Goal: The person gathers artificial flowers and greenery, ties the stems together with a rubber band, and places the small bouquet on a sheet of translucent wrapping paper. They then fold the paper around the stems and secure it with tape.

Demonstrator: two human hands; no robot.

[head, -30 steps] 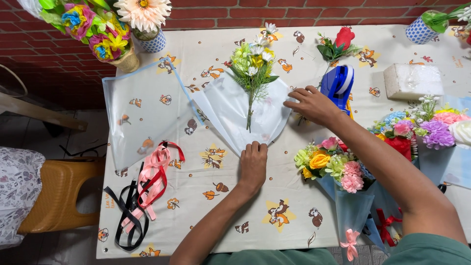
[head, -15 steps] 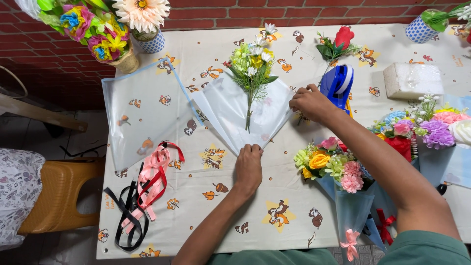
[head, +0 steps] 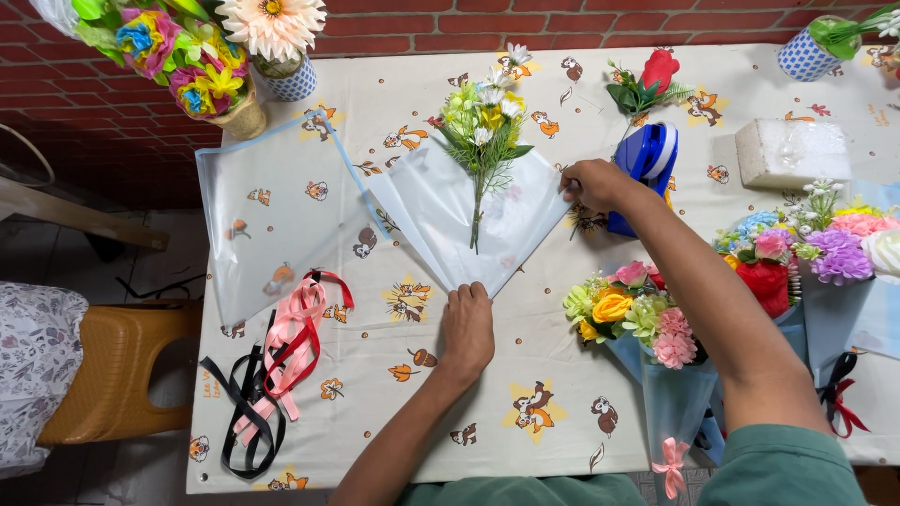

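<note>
Wrapping a small bouquet: flowers laid, folding barely begun.
On the cartoon-print tablecloth (head: 562, 394), the translucent wrapping sheet (head: 441, 220) lies flat under the small flower bunch (head: 483, 122); the left hand (head: 467, 328) presses its bottom corner, fingers closed, while the right hand (head: 595, 185) pinches its right corner. Ribbons (head: 277, 361) lie unused.
</note>
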